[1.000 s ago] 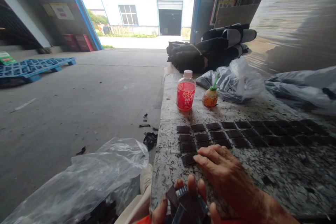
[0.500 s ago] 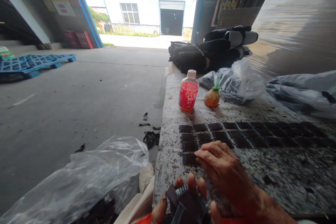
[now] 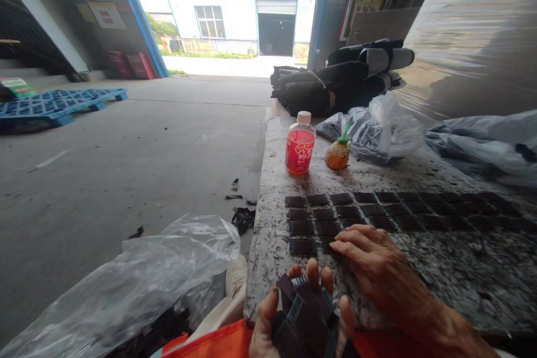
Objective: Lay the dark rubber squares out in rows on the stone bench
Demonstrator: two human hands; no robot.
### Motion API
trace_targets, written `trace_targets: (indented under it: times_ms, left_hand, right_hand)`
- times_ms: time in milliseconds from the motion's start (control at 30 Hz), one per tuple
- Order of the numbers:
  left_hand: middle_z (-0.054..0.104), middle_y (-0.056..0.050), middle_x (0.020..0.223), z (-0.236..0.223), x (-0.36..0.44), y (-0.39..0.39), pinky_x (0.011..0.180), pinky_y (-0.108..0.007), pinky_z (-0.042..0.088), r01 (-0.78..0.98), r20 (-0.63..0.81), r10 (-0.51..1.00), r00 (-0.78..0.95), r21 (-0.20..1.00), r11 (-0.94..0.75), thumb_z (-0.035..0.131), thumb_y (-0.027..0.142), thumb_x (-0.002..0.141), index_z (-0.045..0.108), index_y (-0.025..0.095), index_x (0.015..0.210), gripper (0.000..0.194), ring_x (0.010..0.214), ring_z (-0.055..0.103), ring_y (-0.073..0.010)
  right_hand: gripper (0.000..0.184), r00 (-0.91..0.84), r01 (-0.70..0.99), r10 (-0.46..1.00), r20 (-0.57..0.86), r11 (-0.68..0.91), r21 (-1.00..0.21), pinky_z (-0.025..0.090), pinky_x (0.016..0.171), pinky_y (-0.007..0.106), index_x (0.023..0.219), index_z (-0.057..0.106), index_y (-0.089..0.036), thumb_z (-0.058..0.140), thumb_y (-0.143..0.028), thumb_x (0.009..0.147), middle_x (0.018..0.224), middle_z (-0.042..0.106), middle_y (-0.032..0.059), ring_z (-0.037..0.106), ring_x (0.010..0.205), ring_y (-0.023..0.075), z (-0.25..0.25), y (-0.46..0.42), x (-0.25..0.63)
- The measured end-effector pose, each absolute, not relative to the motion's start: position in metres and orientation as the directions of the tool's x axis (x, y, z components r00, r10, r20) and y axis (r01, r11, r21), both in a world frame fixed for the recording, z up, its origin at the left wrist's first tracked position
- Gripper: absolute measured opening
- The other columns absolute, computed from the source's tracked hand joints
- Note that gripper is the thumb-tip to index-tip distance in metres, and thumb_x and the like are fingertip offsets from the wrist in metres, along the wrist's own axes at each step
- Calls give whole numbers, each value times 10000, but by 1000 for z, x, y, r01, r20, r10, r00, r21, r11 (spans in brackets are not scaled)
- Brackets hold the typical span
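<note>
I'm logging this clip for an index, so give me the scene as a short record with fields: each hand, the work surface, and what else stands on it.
left hand: holds a stack of dark rectangular pieces at the near table edge
right hand: palm down, fingertips on the laid pieces
table: speckled, scratched top
laid pieces: dark rectangles in rows
red bottle: upright, white cap, far end
orange bottle: small, green nozzle, beside the red bottle
plastic bag: clear, left of the table

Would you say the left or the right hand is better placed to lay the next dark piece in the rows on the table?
Probably the right hand: it lies flat on the table, fingertips at the rows of dark pieces. The left hand is full, clutching a stack of dark pieces at the near edge.
</note>
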State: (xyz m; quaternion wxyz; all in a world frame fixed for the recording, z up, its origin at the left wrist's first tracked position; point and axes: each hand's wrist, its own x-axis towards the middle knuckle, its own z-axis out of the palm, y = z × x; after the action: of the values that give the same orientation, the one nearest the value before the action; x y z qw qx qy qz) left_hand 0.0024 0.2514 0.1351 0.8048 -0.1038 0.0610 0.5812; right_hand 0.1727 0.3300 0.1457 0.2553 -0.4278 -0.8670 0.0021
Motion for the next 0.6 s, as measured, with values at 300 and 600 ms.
trace_targets:
  times_ms: [300,600]
  left_hand:
    - [645,-118,1108,132,16,249,1013,-502,293,-967,-259,932,254,-73,243,397,356,866,684,140,985,379,1149,497,-286]
    - [628,-28,1152,122,14,252,1003,-381,336,-930,-255,897,362,-35,365,475,349,826,674,202,1013,310,1215,433,-244]
  right_hand:
    - [92,-546,562,787,288,599,-570,474,534,149,903,584,-263,567,-228,820,762,594,-37,588,588,80,193,287,166]
    - [175,-500,778,850,163,524,-347,445,498,201,814,591,-282,662,-223,666,786,616,-55,623,582,121,184,281,148]
